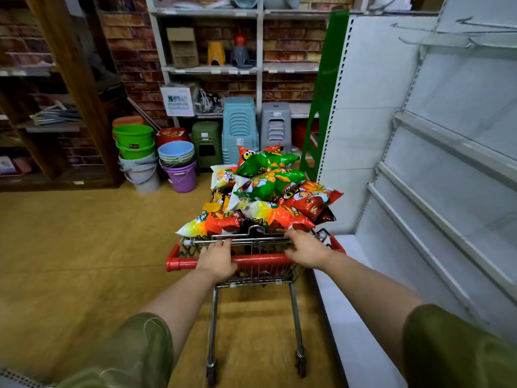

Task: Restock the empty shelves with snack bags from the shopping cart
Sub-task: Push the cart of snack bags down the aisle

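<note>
A small wire shopping cart point(253, 278) with a red handle bar point(260, 260) stands in the aisle, heaped with several green, red and orange snack bags point(268, 189). My left hand point(216, 259) grips the handle bar on its left part. My right hand point(306, 249) grips it on the right part, fingers reaching over to the cart's metal rim. White empty shelves point(436, 197) run along the right side, right next to the cart.
Stacked plastic buckets point(134, 152) and basins point(177, 163) sit on the floor ahead at the left, stacked stools point(240, 127) behind the cart. A green ladder point(321, 96) leans at the shelf end. A wooden cabinet point(70, 79) stands at the left. Tan floor spreads to the left.
</note>
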`<action>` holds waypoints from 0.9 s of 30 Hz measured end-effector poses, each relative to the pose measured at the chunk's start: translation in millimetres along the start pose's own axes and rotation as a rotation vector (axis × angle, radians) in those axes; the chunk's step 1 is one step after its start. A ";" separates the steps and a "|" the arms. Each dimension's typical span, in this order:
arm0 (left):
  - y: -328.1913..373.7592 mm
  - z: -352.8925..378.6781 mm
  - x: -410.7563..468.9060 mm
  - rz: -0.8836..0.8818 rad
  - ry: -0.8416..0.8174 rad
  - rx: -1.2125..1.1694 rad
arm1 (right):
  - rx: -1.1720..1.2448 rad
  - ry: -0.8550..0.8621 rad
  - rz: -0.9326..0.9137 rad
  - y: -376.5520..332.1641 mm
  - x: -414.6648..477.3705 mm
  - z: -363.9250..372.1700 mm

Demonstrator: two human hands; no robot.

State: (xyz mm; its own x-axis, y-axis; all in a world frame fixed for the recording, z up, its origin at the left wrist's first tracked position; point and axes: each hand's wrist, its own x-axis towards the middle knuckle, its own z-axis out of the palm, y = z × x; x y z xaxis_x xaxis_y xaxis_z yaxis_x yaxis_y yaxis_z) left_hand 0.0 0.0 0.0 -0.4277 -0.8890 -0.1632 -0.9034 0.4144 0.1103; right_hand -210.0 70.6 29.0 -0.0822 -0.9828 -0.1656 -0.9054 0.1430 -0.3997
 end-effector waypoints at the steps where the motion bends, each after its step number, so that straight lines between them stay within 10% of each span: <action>1: -1.0 2.0 -0.6 -0.025 -0.024 0.017 | -0.039 -0.027 0.021 1.1 -0.3 3.2; 27: 3.2 54.9 29.2 -0.095 0.014 0.085 | -0.311 -0.022 0.128 42.9 27.3 62.5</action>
State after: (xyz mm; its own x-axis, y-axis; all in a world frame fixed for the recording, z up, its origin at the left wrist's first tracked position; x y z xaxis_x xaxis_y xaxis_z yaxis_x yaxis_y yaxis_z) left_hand -17.0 -14.0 -58.2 -0.3400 -0.9275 -0.1557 -0.9395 0.3424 0.0117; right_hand -225.0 57.2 -49.0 -0.1979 -0.9558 -0.2176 -0.9723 0.2196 -0.0805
